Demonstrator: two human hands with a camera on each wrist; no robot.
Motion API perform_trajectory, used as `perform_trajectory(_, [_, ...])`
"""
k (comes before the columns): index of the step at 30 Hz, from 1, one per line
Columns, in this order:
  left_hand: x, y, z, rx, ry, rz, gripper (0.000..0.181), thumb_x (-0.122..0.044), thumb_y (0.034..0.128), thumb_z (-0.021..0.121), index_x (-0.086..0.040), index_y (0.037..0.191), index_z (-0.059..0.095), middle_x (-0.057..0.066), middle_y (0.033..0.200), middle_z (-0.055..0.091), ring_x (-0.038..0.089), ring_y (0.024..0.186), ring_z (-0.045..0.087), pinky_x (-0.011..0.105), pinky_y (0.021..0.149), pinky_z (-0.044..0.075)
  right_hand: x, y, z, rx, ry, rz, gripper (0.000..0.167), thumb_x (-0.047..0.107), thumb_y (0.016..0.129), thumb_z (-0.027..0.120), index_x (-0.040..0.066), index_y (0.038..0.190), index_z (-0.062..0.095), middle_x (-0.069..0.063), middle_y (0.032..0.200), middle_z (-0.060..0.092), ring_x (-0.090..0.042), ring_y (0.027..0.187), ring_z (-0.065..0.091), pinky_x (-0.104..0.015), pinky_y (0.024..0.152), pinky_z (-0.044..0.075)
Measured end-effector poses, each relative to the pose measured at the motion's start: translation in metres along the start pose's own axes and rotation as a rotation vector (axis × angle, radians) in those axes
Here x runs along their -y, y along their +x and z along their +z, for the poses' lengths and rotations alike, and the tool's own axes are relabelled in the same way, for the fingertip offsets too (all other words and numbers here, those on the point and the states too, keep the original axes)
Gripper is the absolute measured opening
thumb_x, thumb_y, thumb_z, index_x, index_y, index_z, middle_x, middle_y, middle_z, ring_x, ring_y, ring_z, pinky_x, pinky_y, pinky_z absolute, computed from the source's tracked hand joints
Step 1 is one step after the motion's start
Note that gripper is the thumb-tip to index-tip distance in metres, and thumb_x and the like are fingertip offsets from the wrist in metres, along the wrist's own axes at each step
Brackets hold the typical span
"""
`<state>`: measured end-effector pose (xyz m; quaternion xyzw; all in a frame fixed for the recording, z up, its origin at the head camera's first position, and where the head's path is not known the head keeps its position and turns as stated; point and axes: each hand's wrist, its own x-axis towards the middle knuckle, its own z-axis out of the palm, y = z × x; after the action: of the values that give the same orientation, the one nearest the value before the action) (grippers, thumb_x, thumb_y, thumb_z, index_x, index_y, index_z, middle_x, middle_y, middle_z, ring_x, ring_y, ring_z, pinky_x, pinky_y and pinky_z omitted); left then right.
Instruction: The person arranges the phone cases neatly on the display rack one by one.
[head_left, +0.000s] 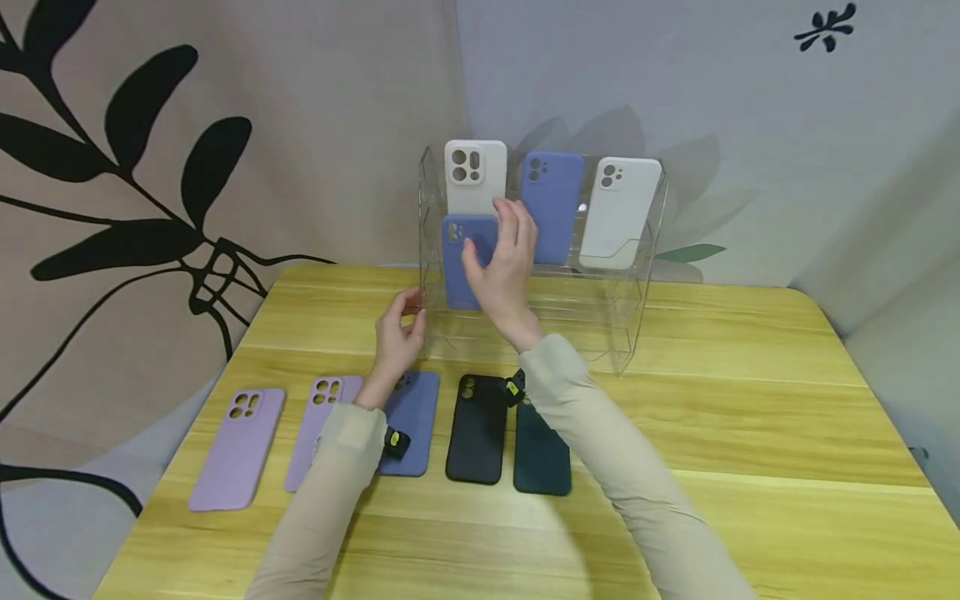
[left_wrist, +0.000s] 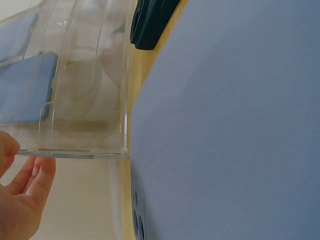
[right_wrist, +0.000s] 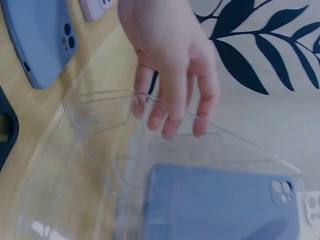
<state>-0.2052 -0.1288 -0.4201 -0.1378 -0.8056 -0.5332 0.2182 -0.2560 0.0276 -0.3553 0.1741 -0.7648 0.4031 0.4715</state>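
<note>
A blue phone case [head_left: 457, 275] stands in the left of the lower tier of a clear acrylic display stand [head_left: 581, 312]. My right hand [head_left: 506, 279] is in front of it, covering its right part, with thumb and fingers spread apart and nothing held between them. At the stand's left side panel is my left hand [head_left: 397, 337]; its fingertips touch the panel's outer face in the left wrist view. That same hand [right_wrist: 172, 65] appears in the right wrist view with loosely bent fingers. Upright in the upper tier are a cream case [head_left: 480, 187], another blue case [head_left: 555, 200] and a white case [head_left: 621, 208].
Along the wooden table [head_left: 712, 400] lie two lilac cases, one at the far left [head_left: 240, 454] and one partly behind my left sleeve, then a blue case [head_left: 420, 417], a black case [head_left: 477, 429] and a dark green case [head_left: 542, 458]. A wall rises behind the stand.
</note>
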Motion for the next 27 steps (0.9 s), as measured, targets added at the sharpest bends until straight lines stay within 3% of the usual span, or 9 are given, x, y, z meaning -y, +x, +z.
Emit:
perform_trajectory(8, [0.001,0.0,-0.001,0.001,-0.005,0.004,0.03,0.015,0.0857,0.052,0.019,0.116,0.051,0.035,0.103,0.056,0.044,0.092,0.057,0.052,0.069,0.054,-0.01,-0.001,-0.032,0.027,0.135,0.033,0.035,-0.005,0.078,0.065,-0.01,0.112,0.057,-0.022,0.11,0.058,-0.033,0.108,0.052,-0.033,0.097,0.041])
perform_trajectory(15, [0.0,0.0,-0.001,0.0,-0.002,0.0,0.03,0.015,0.0855,0.053,0.019,0.115,0.051,0.034,0.102,0.057,0.044,0.091,0.057,0.051,0.069,0.054,-0.02,-0.005,-0.061,0.037,0.127,0.006,0.027,-0.009,0.079,0.065,-0.01,0.105,0.061,-0.022,0.104,0.062,-0.034,0.101,0.057,-0.036,0.092,0.046])
perform_trajectory(23, [0.002,0.0,0.0,-0.004,0.001,0.0,0.03,0.015,0.0858,0.053,0.018,0.115,0.051,0.033,0.102,0.057,0.043,0.092,0.057,0.051,0.07,0.054,-0.038,-0.012,-0.092,0.039,0.076,0.072,0.025,-0.006,0.081,0.064,-0.008,0.106,0.062,-0.02,0.098,0.062,-0.031,0.089,0.058,-0.043,0.073,0.048])
perform_trajectory(27, [0.002,0.0,0.0,-0.002,0.004,0.003,0.03,0.015,0.0859,0.053,0.018,0.115,0.051,0.033,0.103,0.057,0.043,0.091,0.057,0.051,0.069,0.054,-0.049,-0.015,-0.106,-0.004,0.072,0.086,0.024,-0.009,0.079,0.064,-0.008,0.103,0.062,-0.022,0.093,0.062,-0.032,0.086,0.059,-0.044,0.072,0.049])
